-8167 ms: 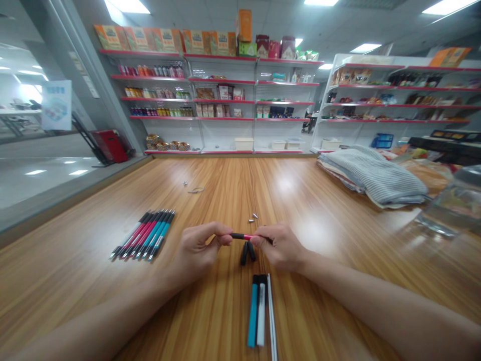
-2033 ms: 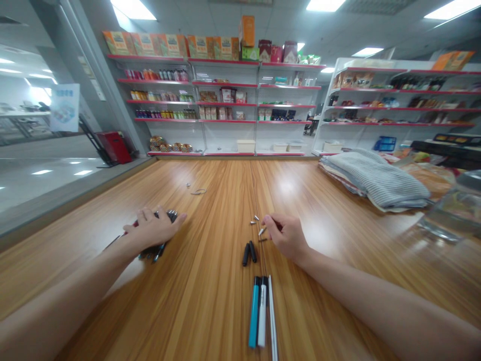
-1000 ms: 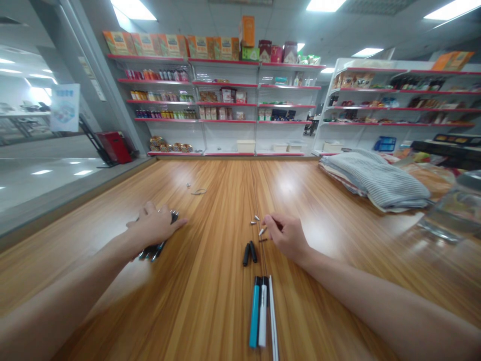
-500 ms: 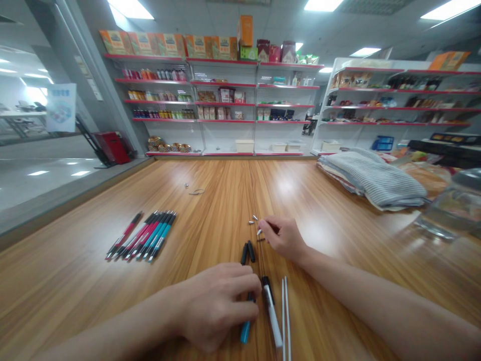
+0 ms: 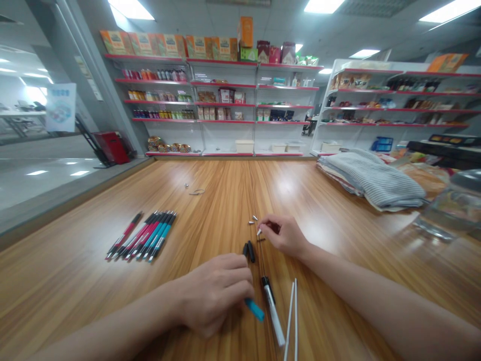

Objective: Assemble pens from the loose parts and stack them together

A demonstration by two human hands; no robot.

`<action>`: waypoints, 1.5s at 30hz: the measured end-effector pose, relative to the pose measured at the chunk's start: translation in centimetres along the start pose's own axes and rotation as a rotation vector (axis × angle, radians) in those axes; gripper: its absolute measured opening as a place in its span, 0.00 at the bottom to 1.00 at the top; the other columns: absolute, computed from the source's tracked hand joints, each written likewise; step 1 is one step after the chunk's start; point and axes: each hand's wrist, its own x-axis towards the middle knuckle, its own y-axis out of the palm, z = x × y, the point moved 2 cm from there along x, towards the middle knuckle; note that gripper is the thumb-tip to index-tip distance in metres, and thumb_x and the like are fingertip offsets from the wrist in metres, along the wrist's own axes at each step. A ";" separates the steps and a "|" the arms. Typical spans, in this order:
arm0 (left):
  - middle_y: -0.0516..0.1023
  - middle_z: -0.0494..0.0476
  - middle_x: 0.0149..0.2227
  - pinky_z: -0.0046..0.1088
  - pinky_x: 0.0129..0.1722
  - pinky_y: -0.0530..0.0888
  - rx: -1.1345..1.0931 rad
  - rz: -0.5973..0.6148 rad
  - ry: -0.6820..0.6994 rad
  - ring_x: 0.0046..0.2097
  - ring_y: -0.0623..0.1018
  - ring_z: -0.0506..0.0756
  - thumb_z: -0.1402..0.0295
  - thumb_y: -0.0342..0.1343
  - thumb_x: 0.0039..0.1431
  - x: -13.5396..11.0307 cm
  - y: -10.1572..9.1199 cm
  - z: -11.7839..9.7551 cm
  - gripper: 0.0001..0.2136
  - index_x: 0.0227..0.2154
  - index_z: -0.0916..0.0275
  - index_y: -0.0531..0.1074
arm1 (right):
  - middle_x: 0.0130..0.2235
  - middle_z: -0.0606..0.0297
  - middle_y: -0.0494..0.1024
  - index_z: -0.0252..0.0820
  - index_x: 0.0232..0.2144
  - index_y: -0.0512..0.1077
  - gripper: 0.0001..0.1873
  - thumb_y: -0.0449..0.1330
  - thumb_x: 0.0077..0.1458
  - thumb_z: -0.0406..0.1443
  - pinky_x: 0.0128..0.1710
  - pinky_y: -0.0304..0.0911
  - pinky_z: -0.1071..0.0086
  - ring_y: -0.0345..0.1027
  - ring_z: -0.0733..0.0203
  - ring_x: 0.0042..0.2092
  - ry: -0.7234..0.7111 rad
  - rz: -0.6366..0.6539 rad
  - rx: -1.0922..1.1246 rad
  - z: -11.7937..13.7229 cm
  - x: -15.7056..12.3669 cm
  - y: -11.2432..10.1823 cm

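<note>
My left hand (image 5: 221, 288) is closed around a blue pen barrel (image 5: 256, 310), whose lower end sticks out to the right; the rest is hidden by my fingers. My right hand (image 5: 283, 234) pinches a small whitish piece (image 5: 259, 232) between thumb and fingertips, just above the table. Two silver pen tips (image 5: 251, 222) and a small dark piece (image 5: 261, 239) lie beside it. Between the hands are two black pen grips (image 5: 251, 251). A white pen barrel with a black end (image 5: 274, 313) lies nearer me, with two thin white sticks (image 5: 295, 316) to its right.
A row of red and blue pens (image 5: 150, 235) lies on the wooden table (image 5: 218, 210) at the left. Farther back are a thin loop (image 5: 197, 192) and a tiny metal bit (image 5: 186, 186). Folded striped cloth (image 5: 376, 175) and a clear jar (image 5: 453, 210) stand on the right.
My left hand has risen slightly, and the blue barrel has swung so its end points right. The white sticks have shifted right and spread apart. My right hand has hardly moved.
</note>
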 end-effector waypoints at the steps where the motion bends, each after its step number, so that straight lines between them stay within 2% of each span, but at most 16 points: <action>1: 0.71 0.58 0.30 0.33 0.32 0.66 -0.012 -0.072 -0.046 0.32 0.68 0.55 0.77 0.49 0.54 -0.2 0.0 0.4 0.07 0.35 0.61 0.63 | 0.21 0.69 0.68 0.37 0.31 0.74 0.09 0.55 0.55 0.35 0.22 0.52 0.76 0.57 0.70 0.22 -0.002 0.021 0.015 -0.2 0.1 -0.1; 3: 0.70 0.58 0.30 0.32 0.33 0.66 -0.041 -0.237 -0.178 0.33 0.68 0.54 0.77 0.45 0.57 -0.7 -0.1 1.4 0.06 0.36 0.62 0.63 | 0.21 0.70 0.67 0.38 0.31 0.74 0.07 0.56 0.52 0.33 0.22 0.52 0.76 0.57 0.70 0.22 -0.013 0.059 0.018 -0.5 0.1 -0.2; 6: 0.69 0.56 0.30 0.29 0.32 0.66 -0.108 -0.437 -0.438 0.33 0.69 0.53 0.74 0.45 0.61 -1.7 0.1 3.3 0.04 0.35 0.63 0.65 | 0.21 0.70 0.67 0.39 0.30 0.74 0.06 0.57 0.49 0.31 0.22 0.52 0.76 0.57 0.70 0.22 -0.045 0.093 -0.036 -0.6 0.0 -0.3; 9: 0.72 0.55 0.31 0.28 0.35 0.68 -0.318 -0.606 -0.688 0.33 0.71 0.52 0.69 0.45 0.64 -2.4 0.4 4.9 0.05 0.37 0.62 0.66 | 0.22 0.70 0.68 0.40 0.30 0.74 0.07 0.57 0.48 0.29 0.23 0.51 0.76 0.57 0.70 0.22 -0.075 0.098 -0.088 -0.6 0.0 -0.1; 11: 0.74 0.56 0.33 0.29 0.37 0.70 -0.512 -0.707 -0.776 0.35 0.74 0.52 0.66 0.47 0.64 -2.5 0.4 5.6 0.07 0.39 0.63 0.65 | 0.22 0.70 0.68 0.40 0.30 0.74 0.07 0.57 0.48 0.29 0.23 0.51 0.76 0.57 0.69 0.23 -0.065 0.070 -0.113 -0.7 0.0 -0.1; 14: 0.76 0.57 0.35 0.31 0.38 0.72 -0.754 -0.793 -0.831 0.37 0.75 0.53 0.63 0.51 0.61 -2.4 0.4 6.2 0.12 0.44 0.63 0.64 | 0.21 0.70 0.68 0.40 0.31 0.75 0.07 0.57 0.49 0.30 0.23 0.50 0.76 0.57 0.69 0.22 -0.015 0.007 -0.146 -1.1 0.2 -0.2; 17: 0.76 0.56 0.35 0.32 0.38 0.73 -0.893 -0.787 -0.834 0.36 0.76 0.52 0.63 0.53 0.60 -2.2 0.4 6.2 0.17 0.50 0.62 0.61 | 0.21 0.70 0.67 0.40 0.32 0.75 0.08 0.57 0.50 0.31 0.22 0.49 0.76 0.57 0.69 0.22 0.013 -0.017 -0.170 -1.5 0.3 -0.3; 20: 0.75 0.54 0.33 0.32 0.37 0.73 -0.912 -0.735 -0.773 0.34 0.76 0.52 0.65 0.51 0.61 -1.9 0.4 5.9 0.18 0.52 0.61 0.59 | 0.21 0.70 0.68 0.40 0.34 0.76 0.08 0.58 0.50 0.32 0.23 0.49 0.76 0.57 0.69 0.22 0.006 -0.005 -0.173 -1.6 0.4 -0.2; 23: 0.74 0.54 0.33 0.29 0.36 0.73 -0.798 -0.703 -0.764 0.34 0.75 0.51 0.66 0.49 0.62 -2.0 0.5 5.6 0.16 0.53 0.60 0.60 | 0.23 0.69 0.69 0.40 0.33 0.76 0.08 0.58 0.50 0.32 0.23 0.50 0.75 0.58 0.68 0.23 -0.001 0.004 -0.171 -1.7 0.3 -0.2; 26: 0.73 0.53 0.34 0.29 0.38 0.72 -0.555 -0.693 -0.750 0.37 0.75 0.51 0.68 0.47 0.64 -2.3 0.7 5.2 0.15 0.53 0.58 0.59 | 0.24 0.69 0.70 0.41 0.32 0.75 0.07 0.58 0.51 0.32 0.24 0.51 0.75 0.58 0.68 0.24 0.001 -0.010 -0.186 -1.7 0.3 -0.2; 30: 0.74 0.54 0.37 0.32 0.42 0.71 -0.313 -0.688 -0.583 0.40 0.75 0.52 0.74 0.49 0.62 -2.7 1.3 4.7 0.17 0.52 0.57 0.57 | 0.23 0.69 0.70 0.41 0.31 0.76 0.07 0.58 0.50 0.31 0.25 0.52 0.75 0.58 0.68 0.24 0.031 -0.039 -0.214 -1.6 0.3 -0.4; 34: 0.75 0.54 0.37 0.31 0.41 0.72 -0.246 -0.709 -0.500 0.39 0.75 0.51 0.76 0.50 0.61 -2.9 1.6 4.5 0.18 0.52 0.55 0.55 | 0.23 0.69 0.70 0.40 0.30 0.75 0.07 0.57 0.50 0.31 0.25 0.52 0.75 0.58 0.68 0.24 0.035 -0.040 -0.194 -1.4 0.3 -0.5; 40: 0.73 0.53 0.37 0.32 0.44 0.70 -0.164 -0.619 -0.565 0.40 0.74 0.51 0.75 0.47 0.62 -2.6 0.8 4.4 0.19 0.54 0.58 0.53 | 0.25 0.68 0.71 0.39 0.28 0.73 0.05 0.58 0.47 0.29 0.27 0.54 0.74 0.62 0.68 0.26 -0.061 0.079 -0.137 -0.9 0.0 -0.4; 45: 0.71 0.53 0.37 0.29 0.43 0.70 -0.111 -0.533 -0.577 0.38 0.73 0.50 0.76 0.43 0.63 -2.4 0.8 4.5 0.19 0.56 0.59 0.53 | 0.27 0.67 0.71 0.40 0.28 0.72 0.05 0.59 0.46 0.28 0.30 0.57 0.73 0.64 0.65 0.29 -0.131 0.095 -0.167 -1.0 0.0 -0.3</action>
